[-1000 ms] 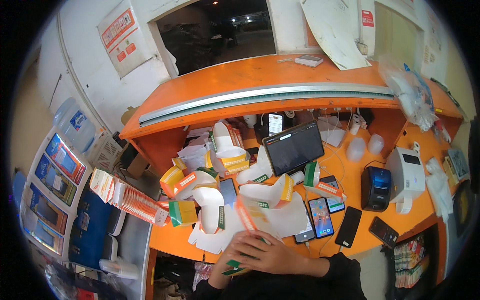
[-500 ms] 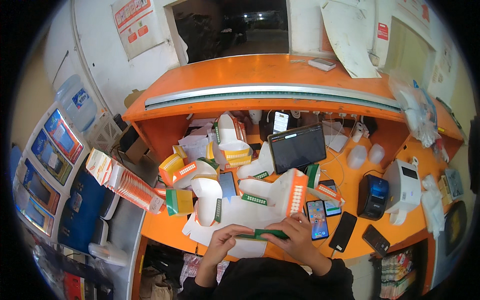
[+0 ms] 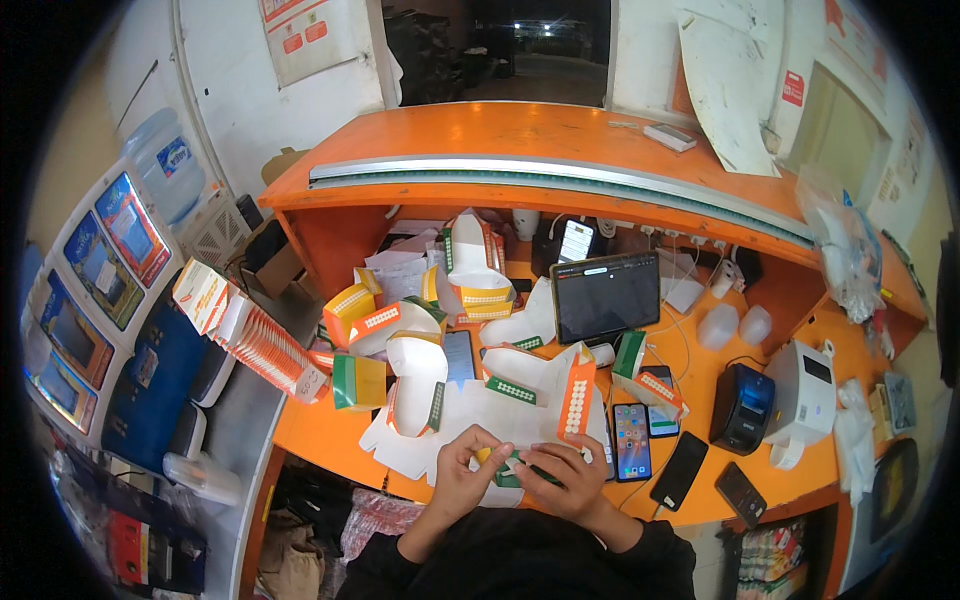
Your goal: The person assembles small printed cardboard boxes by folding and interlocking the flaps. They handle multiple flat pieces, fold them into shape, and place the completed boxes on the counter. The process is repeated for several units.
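Lightly, I am pinching a green carton piece (image 3: 510, 468) between my left grip (image 3: 466, 474) and right grip (image 3: 566, 478), near the tabletop's (image 3: 322, 428) front edge; it is seeming light, bendable and easily creased, likely best held by its folded edges.

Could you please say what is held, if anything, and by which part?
A folded, green-edged cardboard carton, held by its near green edge in the left hand and right hand; finger contact is partly hidden.
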Motion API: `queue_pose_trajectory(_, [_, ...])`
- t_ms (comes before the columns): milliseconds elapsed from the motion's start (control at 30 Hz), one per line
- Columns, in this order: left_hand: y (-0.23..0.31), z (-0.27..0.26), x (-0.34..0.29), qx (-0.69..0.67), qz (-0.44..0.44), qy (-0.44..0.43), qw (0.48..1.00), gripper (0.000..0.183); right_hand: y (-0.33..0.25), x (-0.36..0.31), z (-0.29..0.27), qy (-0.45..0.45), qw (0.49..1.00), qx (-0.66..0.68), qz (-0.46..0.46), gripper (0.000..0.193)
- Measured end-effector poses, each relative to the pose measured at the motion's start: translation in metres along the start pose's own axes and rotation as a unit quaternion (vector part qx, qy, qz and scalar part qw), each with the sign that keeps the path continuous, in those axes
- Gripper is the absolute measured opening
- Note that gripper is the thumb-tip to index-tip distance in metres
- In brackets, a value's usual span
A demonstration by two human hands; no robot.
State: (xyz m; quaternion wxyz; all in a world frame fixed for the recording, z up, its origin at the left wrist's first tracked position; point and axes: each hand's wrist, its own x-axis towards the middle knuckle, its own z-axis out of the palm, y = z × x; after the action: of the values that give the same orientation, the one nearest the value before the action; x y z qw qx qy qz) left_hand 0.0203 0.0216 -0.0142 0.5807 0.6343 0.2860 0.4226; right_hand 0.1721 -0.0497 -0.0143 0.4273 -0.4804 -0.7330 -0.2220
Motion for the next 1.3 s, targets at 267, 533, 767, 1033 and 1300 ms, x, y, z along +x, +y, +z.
queue_pose_trajectory(267, [0.009, -0.006, -0.001, 0.133, 0.124, -0.053, 0.982, 0.012, 0.009, 0.009, 0.002, -0.092, 0.884, 0.395, 0.233, 0.026])
queue_pose_trajectory(533, [0.022, -0.019, 0.002, 0.080, -0.047, -0.147, 0.985, 0.015, 0.032, 0.020, -0.017, 0.032, 0.802, 0.422, 0.422, 0.027])
queue_pose_trajectory(767, [0.003, -0.012, 0.011, -0.127, -0.058, -0.026, 0.990, 0.023, 0.020, 0.020, -0.010, 0.147, 0.982, 0.003, 0.122, 0.036])
queue_pose_trajectory(1033, [0.007, 0.002, 0.015, -0.145, -0.031, 0.024, 0.989, 0.030, 0.005, 0.002, 0.028, 0.007, 0.993, 0.051, 0.103, 0.042])
queue_pose_trajectory(1300, [0.005, -0.004, 0.015, 0.244, 0.179, 0.136, 0.943, 0.009, 0.016, 0.015, 0.012, 0.046, 0.928, 0.260, 0.264, 0.011])
